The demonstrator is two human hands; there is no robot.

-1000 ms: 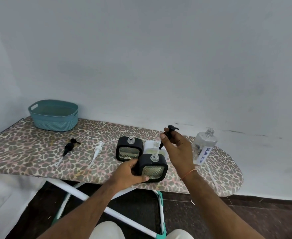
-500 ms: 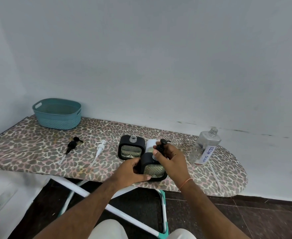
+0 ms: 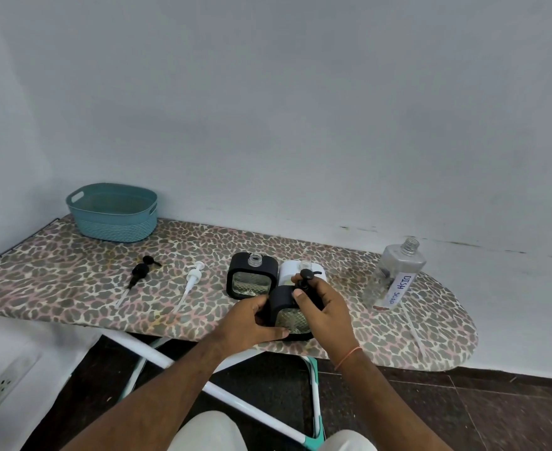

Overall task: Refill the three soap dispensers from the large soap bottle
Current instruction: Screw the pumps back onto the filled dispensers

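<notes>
A black square soap dispenser (image 3: pixel 290 315) stands near the front edge of the ironing board (image 3: pixel 73 281). My left hand (image 3: pixel 252 320) grips its left side. My right hand (image 3: pixel 325 309) pinches a black pump head (image 3: pixel 307 277) seated in the dispenser's neck. Behind stand a second black dispenser (image 3: pixel 251 278) with an open neck and a white dispenser (image 3: pixel 300 270), partly hidden by my right hand. The large clear soap bottle (image 3: pixel 395 278), labelled DISH SOAP and uncapped, stands at the right.
A loose black pump (image 3: pixel 139 271) and a white pump (image 3: pixel 191 279) lie on the board to the left. A teal basket (image 3: pixel 113 213) sits at the back left. The wall runs close behind. The board's white legs (image 3: pixel 157 356) cross below.
My right hand lowered the black pump from above into the front dispenser's neck. My left hand kept its hold on the dispenser.
</notes>
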